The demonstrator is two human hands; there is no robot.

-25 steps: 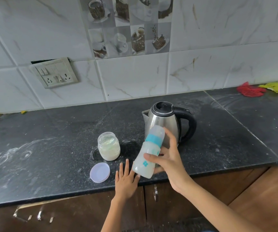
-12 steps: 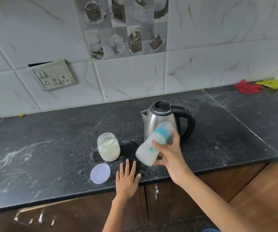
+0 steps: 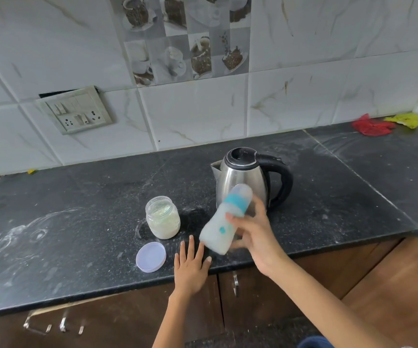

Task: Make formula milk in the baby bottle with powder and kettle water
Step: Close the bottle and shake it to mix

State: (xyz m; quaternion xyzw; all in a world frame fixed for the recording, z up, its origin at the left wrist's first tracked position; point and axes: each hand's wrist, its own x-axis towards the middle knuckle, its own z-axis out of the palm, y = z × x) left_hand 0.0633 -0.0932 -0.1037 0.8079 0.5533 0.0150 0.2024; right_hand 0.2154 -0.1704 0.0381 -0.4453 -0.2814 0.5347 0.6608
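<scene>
1. the baby bottle (image 3: 224, 221) is off the counter, tilted with its capped top leaning up and to the right, in front of the kettle. it looks cloudy white inside and its outline is smeared, so i'd judge it is being shaken to mix powder and water.
2. the right hand (image 3: 254, 231) is wrapped around the bottle's middle and lower body, fingers closed on it just under the teal collar. holding it there rather than by the cap makes sense for a firm grip during shaking.
3. the left hand (image 3: 190, 263) lies flat on the front edge of the countertop (image 3: 77, 237), fingers spread and holding nothing. it seems to be there only to steady the person.
4. just left of the bottle stands the powder jar (image 3: 162, 218), open and upright, partly filled with pale powder. its lid (image 3: 151, 257) lies on the counter in front of it, near the left hand but not touching it. the jar left open suggests closing it is not yet done.
5. behind the bottle the steel kettle (image 3: 243, 179) stands upright with its lid shut, handle to the right, spout to the left.
6. the dark counter is dusted with white streaks. by the wall lie a red cloth (image 3: 371, 126) and a yellow one (image 3: 404, 119), well apart from the work.
</scene>
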